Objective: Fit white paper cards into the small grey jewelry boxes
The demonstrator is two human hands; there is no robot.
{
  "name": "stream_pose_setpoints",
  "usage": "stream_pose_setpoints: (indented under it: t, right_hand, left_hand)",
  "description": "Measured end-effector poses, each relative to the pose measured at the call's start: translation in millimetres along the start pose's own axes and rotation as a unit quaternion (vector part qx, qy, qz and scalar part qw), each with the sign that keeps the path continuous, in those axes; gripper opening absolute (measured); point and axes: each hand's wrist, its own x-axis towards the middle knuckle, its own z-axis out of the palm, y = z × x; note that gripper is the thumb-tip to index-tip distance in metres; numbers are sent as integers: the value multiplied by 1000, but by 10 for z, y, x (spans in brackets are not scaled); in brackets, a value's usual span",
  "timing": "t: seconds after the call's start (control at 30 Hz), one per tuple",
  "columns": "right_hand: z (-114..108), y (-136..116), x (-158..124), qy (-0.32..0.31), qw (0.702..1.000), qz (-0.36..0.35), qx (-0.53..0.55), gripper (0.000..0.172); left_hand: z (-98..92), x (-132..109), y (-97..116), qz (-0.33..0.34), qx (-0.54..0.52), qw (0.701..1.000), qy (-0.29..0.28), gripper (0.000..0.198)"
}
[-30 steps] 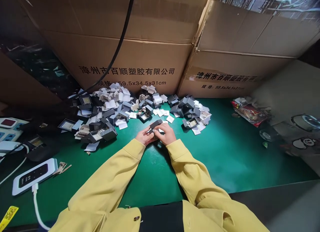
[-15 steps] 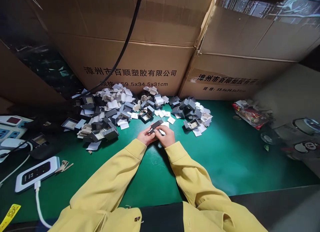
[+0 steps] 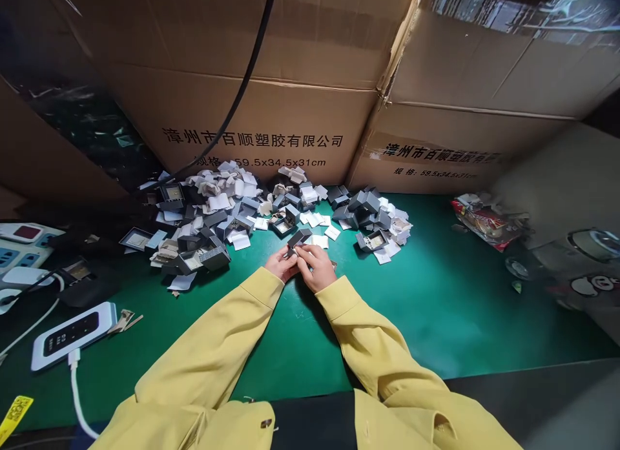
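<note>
Well, the left hand [image 3: 281, 266] pinches a small box [image 3: 301, 235]; the right hand [image 3: 316, 268] curls close, its grip hidden; a loose pinch could drop it towards the heap [image 3: 216, 258] at ten o'clock.

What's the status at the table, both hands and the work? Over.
Left hand holding dark box. Right hand against it, grip partly hidden. White slips and piled boxes just beyond.

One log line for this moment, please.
left hand: holding dark box | right hand: at same box | ahead: box piles, white cards | left side: white device, white cable
</note>
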Motion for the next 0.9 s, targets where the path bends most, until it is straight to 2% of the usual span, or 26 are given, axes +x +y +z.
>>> stream_pose_setpoints:
  t: [0.1,0.23,0.37,0.43,0.5,0.6,0.73,0.83,0.9]
  right_hand:
    - [-6,-82,-18,-24,999,-13,-18,29]
    - [-65,-86,14,25,995,5,97,27]
    - [-145,88,100,106,967,141,181,25]
    - [-155,165,130,89,951,209,212,25]
    - [-150,189,142,52,937,238,252,25]
    - [-162,124,142,56,934,236,262,23]
    - [-218,-17,129,120,964,178,158,19]
    - [-223,-56,116,119,977,132,118,16]
    - [-197,-47,108,113,979,125,113,14]
  left_hand:
    - [-5,1,25,2,-28,1000,2,34]
    - [12,-21,72,-3,-40,999,12,30]
    - [44,-47,112,-22,-40,999,-17,47]
    - [53,-53,123,-27,-33,999,-25,54]
    - [53,-53,127,-29,-23,999,-23,57]
    - [45,-46,115,-26,-12,999,-29,57]
    - [41,-29,71,5,-22,999,-23,63]
    - [48,-16,27,10,-26,999,-21,68]
    - [57,-11,-1,8,-18,1000,-18,72]
